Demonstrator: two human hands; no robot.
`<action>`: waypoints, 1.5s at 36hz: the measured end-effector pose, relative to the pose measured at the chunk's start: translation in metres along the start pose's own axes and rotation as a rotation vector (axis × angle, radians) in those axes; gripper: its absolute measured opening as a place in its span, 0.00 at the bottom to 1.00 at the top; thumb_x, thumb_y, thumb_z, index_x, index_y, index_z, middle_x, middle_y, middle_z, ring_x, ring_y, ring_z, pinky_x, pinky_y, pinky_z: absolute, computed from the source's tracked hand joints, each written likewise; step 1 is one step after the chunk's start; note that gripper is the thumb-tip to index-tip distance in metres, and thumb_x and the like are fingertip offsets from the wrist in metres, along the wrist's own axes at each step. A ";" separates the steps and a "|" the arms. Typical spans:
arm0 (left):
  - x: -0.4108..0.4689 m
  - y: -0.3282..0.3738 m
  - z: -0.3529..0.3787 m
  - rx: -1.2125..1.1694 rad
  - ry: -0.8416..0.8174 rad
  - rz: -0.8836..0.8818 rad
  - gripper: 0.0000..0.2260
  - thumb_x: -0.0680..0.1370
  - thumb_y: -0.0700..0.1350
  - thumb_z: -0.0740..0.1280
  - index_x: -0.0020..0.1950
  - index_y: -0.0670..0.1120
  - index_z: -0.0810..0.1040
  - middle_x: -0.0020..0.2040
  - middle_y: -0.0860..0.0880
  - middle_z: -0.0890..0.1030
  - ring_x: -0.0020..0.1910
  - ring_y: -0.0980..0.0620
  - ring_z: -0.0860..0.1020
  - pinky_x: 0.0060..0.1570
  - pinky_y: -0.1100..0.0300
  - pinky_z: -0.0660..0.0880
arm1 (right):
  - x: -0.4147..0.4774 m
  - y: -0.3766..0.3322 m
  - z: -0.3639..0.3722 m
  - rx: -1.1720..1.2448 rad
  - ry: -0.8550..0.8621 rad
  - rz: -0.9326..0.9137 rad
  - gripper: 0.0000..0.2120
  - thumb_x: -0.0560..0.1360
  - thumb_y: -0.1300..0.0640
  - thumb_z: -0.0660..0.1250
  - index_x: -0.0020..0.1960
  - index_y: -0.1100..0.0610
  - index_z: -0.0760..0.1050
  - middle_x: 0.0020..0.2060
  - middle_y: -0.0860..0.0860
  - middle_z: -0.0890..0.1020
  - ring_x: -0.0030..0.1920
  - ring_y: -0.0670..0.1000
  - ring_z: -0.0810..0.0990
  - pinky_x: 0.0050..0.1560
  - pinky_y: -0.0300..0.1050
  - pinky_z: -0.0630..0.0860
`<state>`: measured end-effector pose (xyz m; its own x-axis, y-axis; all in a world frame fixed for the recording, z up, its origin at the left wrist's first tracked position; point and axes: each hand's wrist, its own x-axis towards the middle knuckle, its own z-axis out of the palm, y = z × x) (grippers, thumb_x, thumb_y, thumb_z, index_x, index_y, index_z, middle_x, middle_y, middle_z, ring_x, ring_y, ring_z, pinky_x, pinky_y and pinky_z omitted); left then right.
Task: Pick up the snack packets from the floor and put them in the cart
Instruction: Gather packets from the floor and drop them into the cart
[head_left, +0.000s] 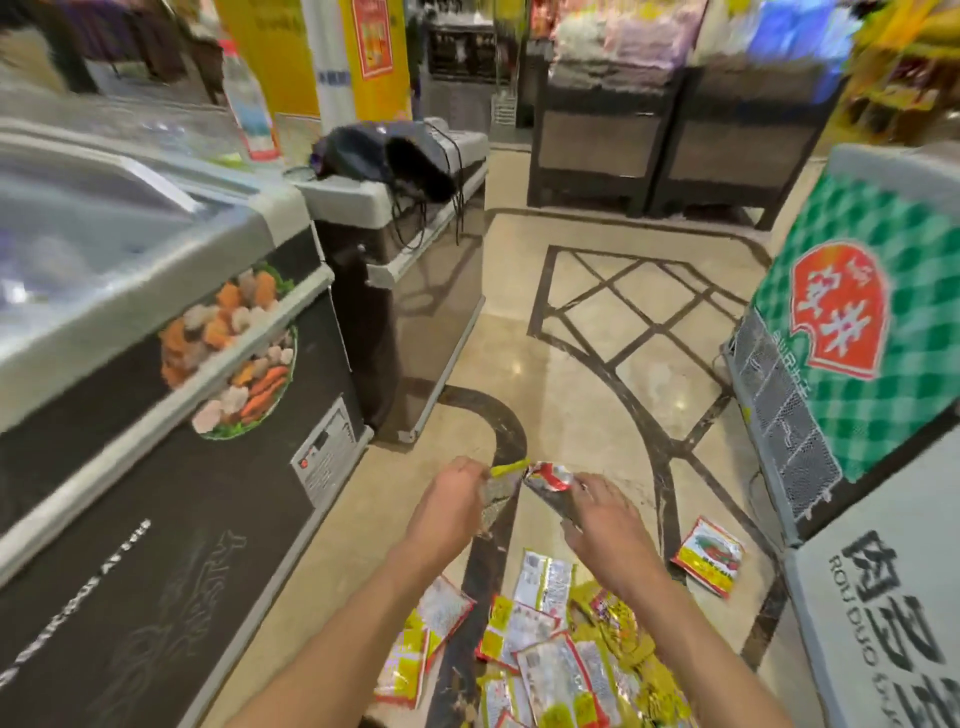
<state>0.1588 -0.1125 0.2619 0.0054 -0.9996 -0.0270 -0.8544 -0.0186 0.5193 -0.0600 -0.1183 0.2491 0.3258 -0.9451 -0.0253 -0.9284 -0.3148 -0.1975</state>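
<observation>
My left hand (451, 506) is shut on a snack packet with a yellow top edge (500, 491), held up in front of me. My right hand (605, 522) grips another snack packet with a red top (550, 480). The two packets nearly touch between my hands. Below my arms a heap of several red-and-yellow snack packets (550, 660) lies on the floor. One more red packet (709, 556) lies apart to the right. No cart is in view.
A chest freezer (156, 364) with a food picture stands at my left, and a second one (415, 270) beyond it carries a dark bag (389, 156). A green-checked freezer (857, 322) stands at right. Dark shelving (675, 135) is at the back. Marble floor (597, 364) stretches ahead.
</observation>
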 end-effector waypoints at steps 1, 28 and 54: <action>-0.004 0.014 -0.026 -0.006 0.011 0.005 0.18 0.75 0.32 0.60 0.62 0.45 0.78 0.58 0.45 0.78 0.60 0.45 0.75 0.58 0.56 0.69 | -0.003 -0.009 -0.027 0.007 0.005 -0.017 0.28 0.76 0.50 0.62 0.74 0.53 0.61 0.70 0.50 0.65 0.71 0.54 0.62 0.69 0.50 0.63; -0.180 0.142 -0.473 0.262 0.118 0.097 0.12 0.80 0.39 0.64 0.58 0.51 0.82 0.55 0.55 0.73 0.52 0.55 0.76 0.55 0.56 0.76 | -0.078 -0.221 -0.454 0.149 0.115 -0.279 0.09 0.75 0.61 0.64 0.50 0.55 0.82 0.48 0.50 0.79 0.49 0.52 0.77 0.49 0.43 0.74; -0.546 0.120 -0.468 0.350 0.280 -0.488 0.28 0.70 0.34 0.72 0.68 0.49 0.74 0.64 0.53 0.70 0.56 0.46 0.77 0.49 0.54 0.76 | -0.260 -0.367 -0.401 0.251 -0.102 -0.938 0.21 0.74 0.64 0.63 0.65 0.54 0.75 0.62 0.49 0.75 0.62 0.51 0.74 0.62 0.40 0.69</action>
<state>0.2968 0.4213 0.7390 0.5289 -0.8466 0.0589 -0.8380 -0.5100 0.1943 0.1245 0.2082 0.7216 0.9379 -0.3046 0.1660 -0.2233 -0.8963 -0.3832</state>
